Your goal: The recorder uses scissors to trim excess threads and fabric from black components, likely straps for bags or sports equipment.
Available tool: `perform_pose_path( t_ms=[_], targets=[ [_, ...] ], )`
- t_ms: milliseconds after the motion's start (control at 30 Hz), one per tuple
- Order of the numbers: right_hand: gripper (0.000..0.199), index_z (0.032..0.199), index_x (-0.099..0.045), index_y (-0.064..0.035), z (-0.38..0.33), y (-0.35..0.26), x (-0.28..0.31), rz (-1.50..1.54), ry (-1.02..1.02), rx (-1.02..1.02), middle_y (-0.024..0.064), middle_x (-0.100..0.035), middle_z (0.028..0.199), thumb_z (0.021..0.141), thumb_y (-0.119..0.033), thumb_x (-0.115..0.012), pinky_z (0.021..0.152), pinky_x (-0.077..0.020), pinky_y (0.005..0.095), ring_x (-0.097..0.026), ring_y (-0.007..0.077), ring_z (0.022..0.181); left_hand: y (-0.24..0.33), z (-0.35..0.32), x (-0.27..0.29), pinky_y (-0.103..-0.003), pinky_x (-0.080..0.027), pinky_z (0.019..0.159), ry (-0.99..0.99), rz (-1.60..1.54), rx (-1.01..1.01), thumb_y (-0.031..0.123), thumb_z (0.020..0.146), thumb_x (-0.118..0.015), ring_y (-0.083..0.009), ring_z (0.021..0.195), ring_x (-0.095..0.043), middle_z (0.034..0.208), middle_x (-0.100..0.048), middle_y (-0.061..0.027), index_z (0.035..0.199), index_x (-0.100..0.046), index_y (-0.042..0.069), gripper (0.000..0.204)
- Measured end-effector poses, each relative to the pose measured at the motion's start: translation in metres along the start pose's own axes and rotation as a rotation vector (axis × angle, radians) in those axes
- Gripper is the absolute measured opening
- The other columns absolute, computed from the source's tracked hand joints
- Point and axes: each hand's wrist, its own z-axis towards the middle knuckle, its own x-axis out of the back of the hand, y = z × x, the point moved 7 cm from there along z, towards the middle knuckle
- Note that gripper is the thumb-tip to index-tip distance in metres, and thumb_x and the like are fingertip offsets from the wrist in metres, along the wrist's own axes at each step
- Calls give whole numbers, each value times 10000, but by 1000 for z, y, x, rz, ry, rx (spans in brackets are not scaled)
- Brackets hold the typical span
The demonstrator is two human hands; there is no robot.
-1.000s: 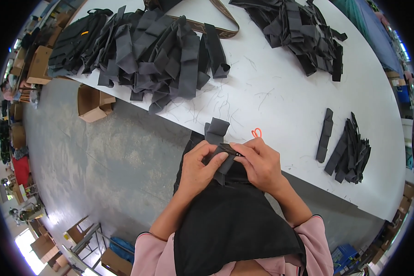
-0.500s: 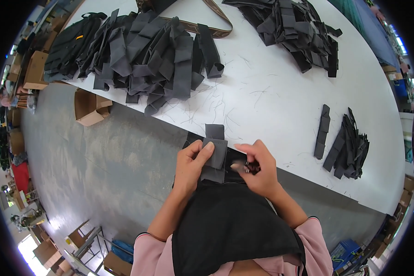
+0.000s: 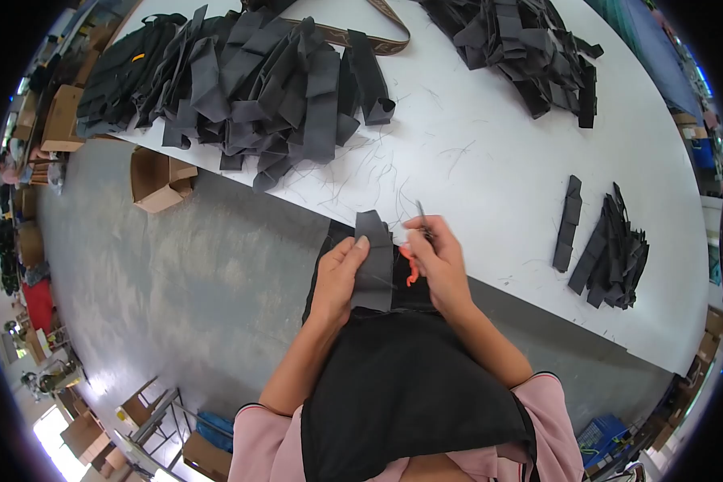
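Observation:
In front of my lap, at the table's near edge, my left hand (image 3: 336,277) pinches a dark grey fabric strip (image 3: 373,273), thumb on top. The strip stands upright in the view, with stitched folds and a loose thread near its lower part. Just right of it, my right hand (image 3: 443,269) is closed around small metal thread snips (image 3: 422,215), whose thin blade points up and away from me. Most of the snips is hidden in the palm. From this hand hangs an orange piece (image 3: 410,267) like a cord. My right fingers are apart from the strip.
On the white table (image 3: 474,185), a large heap of grey strips (image 3: 257,88) lies far left beside black bags (image 3: 124,72). Another heap (image 3: 514,48) sits far right. A smaller bundle (image 3: 610,249) and single strip (image 3: 569,225) lie right. Thread scraps dot the tabletop. A cardboard box (image 3: 159,181) stands left.
The strip in my left hand has been turned and now shows a longer face. My right hand has moved up and slightly left, bringing the snips' blade and orange piece into sight.

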Motion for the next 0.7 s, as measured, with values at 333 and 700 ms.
perform_pose_path(
  t_ms=[333, 700],
  targets=[
    [267, 1052, -552, -6, -33, -19, 8, -446, -55, 379, 34, -567, 802, 805, -54, -642, 650, -432, 207, -509, 77, 712, 20, -3, 12, -176, -287, 533, 123, 10, -206, 217, 940, -536, 13, 617, -336, 679, -436, 103, 705, -486, 106, 265],
    [261, 1068, -565, 11, -28, -17, -6, -253, -187, 305, 52, -616, 899, 814, -8, -618, 732, -447, 216, -560, 85, 800, 18, -12, -2, -179, -424, 584, 28, -191, -76, 214, 944, -525, -19, 657, -523, 783, -607, 21, 864, -598, 43, 202]
  ],
)
